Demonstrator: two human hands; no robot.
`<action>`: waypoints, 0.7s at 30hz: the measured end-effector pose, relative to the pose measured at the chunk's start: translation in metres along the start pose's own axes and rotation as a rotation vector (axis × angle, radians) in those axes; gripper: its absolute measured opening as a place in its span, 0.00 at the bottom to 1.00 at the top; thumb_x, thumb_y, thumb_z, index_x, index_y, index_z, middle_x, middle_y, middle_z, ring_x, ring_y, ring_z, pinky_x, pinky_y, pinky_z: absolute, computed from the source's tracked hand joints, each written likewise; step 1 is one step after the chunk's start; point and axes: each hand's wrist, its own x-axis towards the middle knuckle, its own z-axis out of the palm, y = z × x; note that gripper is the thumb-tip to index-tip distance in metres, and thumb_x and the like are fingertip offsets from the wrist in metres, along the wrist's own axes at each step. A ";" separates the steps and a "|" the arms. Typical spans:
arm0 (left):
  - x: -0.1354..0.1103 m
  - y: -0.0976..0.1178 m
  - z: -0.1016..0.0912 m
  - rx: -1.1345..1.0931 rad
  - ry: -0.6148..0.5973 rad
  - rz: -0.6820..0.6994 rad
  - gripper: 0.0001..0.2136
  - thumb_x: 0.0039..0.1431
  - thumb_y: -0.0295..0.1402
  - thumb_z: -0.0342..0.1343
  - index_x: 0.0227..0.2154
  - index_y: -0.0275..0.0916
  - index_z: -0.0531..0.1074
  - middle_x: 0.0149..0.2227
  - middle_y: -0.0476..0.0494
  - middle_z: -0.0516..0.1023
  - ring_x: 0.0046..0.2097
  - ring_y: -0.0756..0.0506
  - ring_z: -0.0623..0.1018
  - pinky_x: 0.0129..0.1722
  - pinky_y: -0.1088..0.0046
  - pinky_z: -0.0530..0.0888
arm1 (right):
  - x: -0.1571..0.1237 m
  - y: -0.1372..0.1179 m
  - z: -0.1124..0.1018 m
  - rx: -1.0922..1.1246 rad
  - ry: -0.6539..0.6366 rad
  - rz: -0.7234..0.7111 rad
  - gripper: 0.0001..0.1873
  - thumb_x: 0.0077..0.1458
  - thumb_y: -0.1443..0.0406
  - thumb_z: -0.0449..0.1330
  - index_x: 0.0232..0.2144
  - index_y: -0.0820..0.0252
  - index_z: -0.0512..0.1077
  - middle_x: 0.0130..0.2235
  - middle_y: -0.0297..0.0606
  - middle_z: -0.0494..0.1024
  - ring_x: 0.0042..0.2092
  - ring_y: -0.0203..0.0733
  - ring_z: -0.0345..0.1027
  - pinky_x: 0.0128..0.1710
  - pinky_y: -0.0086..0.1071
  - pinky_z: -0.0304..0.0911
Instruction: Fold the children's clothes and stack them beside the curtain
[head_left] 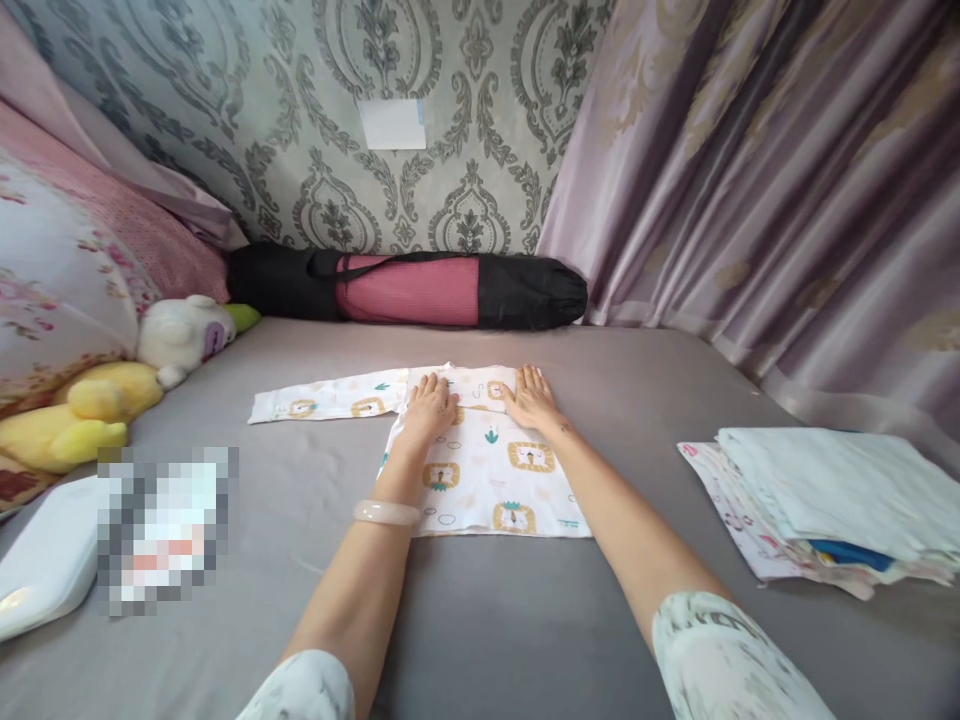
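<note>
A small white long-sleeved shirt [480, 485] printed with lion faces and green plants lies flat on the grey sheet. Its left-hand sleeve [330, 396] stretches out to the left, while the right-hand sleeve appears folded across the top of the body. My left hand [433, 404] rests palm down on the shirt near the left shoulder, fingers extended. On the upper right part of the garment, my right hand [532, 400] presses flat with its fingers stretched out. Neither hand grips the cloth. A pale bangle circles my left wrist.
A stack of folded clothes [840, 500] lies at the right. Along the wall stretches a black and pink rolled bag [409, 290]. Plush toys [184, 335], a white box-like object [52, 550] and a blurred-out item [169, 530] are at the left. Purple curtains [720, 200] hang on the right.
</note>
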 end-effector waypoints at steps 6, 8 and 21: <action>0.000 -0.015 -0.044 -0.219 0.064 -0.107 0.24 0.59 0.37 0.50 0.56 0.31 0.65 0.57 0.29 0.69 0.58 0.37 0.69 0.56 0.65 0.64 | -0.007 -0.026 -0.002 0.012 0.070 -0.063 0.35 0.64 0.48 0.35 0.67 0.57 0.46 0.69 0.46 0.38 0.69 0.53 0.26 0.64 0.52 0.27; -0.005 -0.025 -0.060 -0.282 0.063 -0.210 0.25 0.58 0.40 0.51 0.56 0.33 0.65 0.52 0.31 0.73 0.53 0.38 0.74 0.52 0.66 0.68 | -0.010 -0.031 0.006 0.007 0.069 -0.065 0.33 0.64 0.48 0.35 0.67 0.53 0.47 0.69 0.45 0.40 0.69 0.55 0.29 0.63 0.56 0.28; -0.033 -0.094 -0.086 -0.328 0.415 -0.785 0.23 0.56 0.39 0.53 0.52 0.31 0.67 0.54 0.27 0.68 0.58 0.32 0.66 0.56 0.56 0.64 | -0.011 -0.062 0.004 -0.043 0.115 -0.144 0.33 0.65 0.51 0.35 0.67 0.58 0.47 0.70 0.45 0.36 0.69 0.52 0.25 0.63 0.55 0.22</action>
